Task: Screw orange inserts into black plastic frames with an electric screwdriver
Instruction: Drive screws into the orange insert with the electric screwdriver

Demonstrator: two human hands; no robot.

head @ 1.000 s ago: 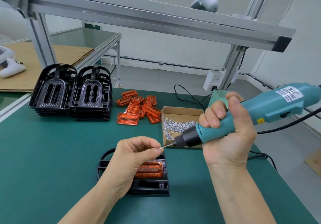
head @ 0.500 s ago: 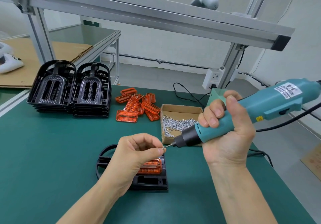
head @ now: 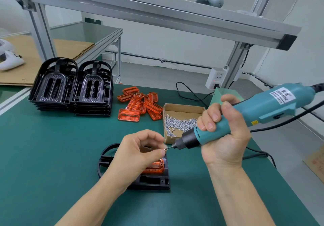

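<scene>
A black plastic frame [head: 154, 182] lies flat on the green mat with an orange insert [head: 155, 168] seated in it, both partly hidden under my left hand [head: 140, 153]. That hand hovers above the frame and pinches a small screw [head: 165, 149] between thumb and fingertips. My right hand [head: 222, 138] grips a teal electric screwdriver [head: 259, 110], held almost level, its bit tip touching the screw. The cable runs off to the right.
Two stacks of black frames [head: 73, 92] stand at the back left. Several loose orange inserts [head: 140, 105] lie behind the work spot. An open cardboard box [head: 182, 108] holds many screws. A power strip [head: 216, 78] hangs on the aluminium post; the table edge runs along the right.
Both hands stay almost in place, the screw kept at the bit tip. The screwdriver's rear has tilted slightly.
</scene>
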